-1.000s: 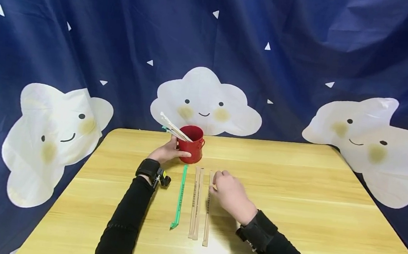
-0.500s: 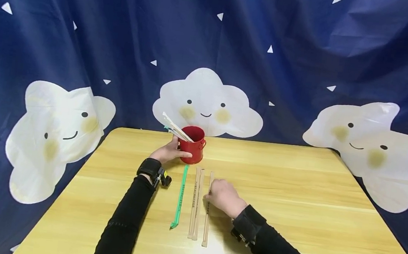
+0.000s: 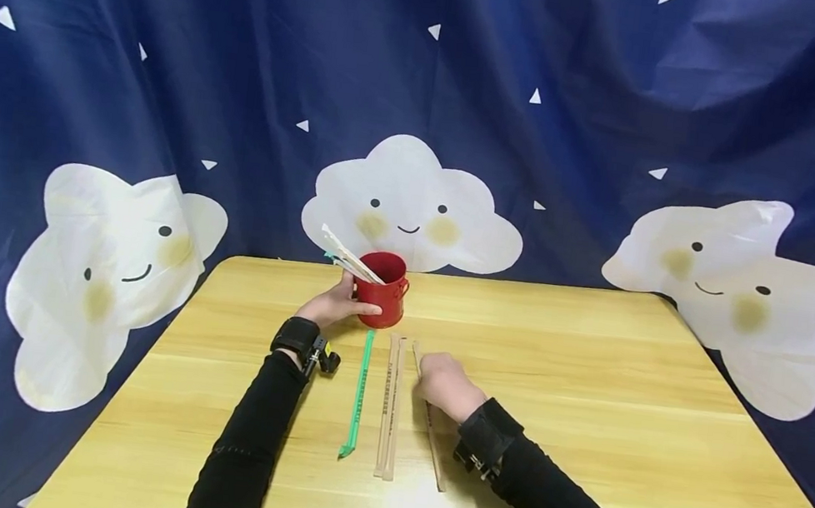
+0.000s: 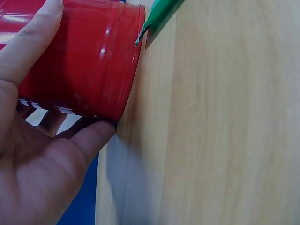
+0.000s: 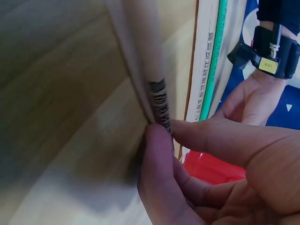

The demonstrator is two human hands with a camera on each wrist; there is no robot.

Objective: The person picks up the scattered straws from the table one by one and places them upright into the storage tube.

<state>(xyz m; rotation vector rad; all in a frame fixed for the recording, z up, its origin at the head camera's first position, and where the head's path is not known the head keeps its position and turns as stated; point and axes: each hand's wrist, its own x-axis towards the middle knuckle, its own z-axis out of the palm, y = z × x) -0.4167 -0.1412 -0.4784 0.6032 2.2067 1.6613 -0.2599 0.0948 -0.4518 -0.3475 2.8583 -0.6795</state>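
Right hand (image 3: 444, 384) holding straw (image 3: 434, 451), red bucket (image 3: 390, 304) beyond

Glossy, smooth, metal-looking finish on the bucket (image 4: 93, 56). Matt, paper-like wrapping on the brown straws (image 3: 384, 423); thin, plastic-looking film, crinkled at the end, on the green straw (image 3: 359, 395). Smooth wood grain with bright sheen on the table (image 3: 590, 375). Creased, faintly shiny cloth in the backdrop (image 3: 590, 40); matt cloth in the sleeves (image 3: 253, 429).

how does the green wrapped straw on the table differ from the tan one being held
The green wrapped straw lies untouched; the tan wrapped straw is pinched by the right hand. In the head view, the green straw's near end slants left, the tan's right. Both carry dark print.
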